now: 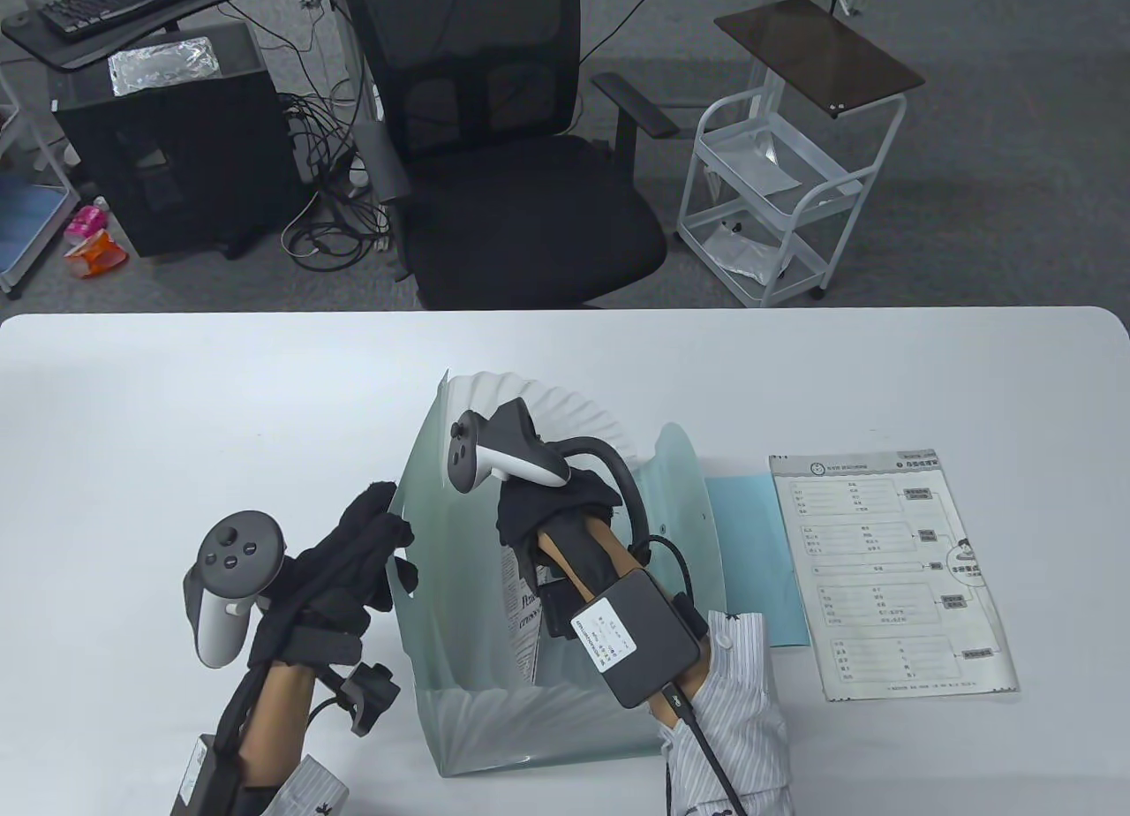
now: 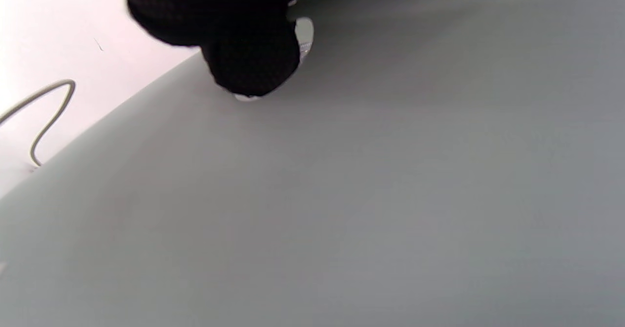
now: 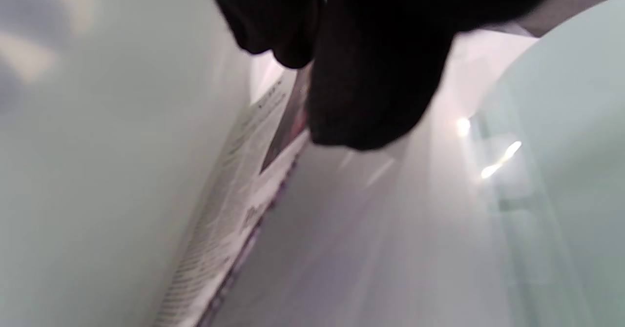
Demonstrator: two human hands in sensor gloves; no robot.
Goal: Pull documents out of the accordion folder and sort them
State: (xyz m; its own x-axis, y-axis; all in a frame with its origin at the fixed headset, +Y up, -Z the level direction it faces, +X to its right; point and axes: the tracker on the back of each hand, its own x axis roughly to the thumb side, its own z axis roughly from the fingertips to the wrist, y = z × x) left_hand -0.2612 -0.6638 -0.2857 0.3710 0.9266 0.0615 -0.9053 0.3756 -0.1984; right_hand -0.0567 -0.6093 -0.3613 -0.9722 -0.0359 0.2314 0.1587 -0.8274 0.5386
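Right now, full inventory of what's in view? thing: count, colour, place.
accordion folder: 1, translucent pale green, table centre, open
printed document: 1, white with black text, inside the folder
worksheet: 1, white, table right, flat
blue sheet: 1, light blue, between folder and worksheet, partly under both
table: 1, white
office chair: 1, black, behind table
cart: 1, white, behind table right
left hand: black glove, holds folder's left flap
right hand: black glove, reaching into folder at the document
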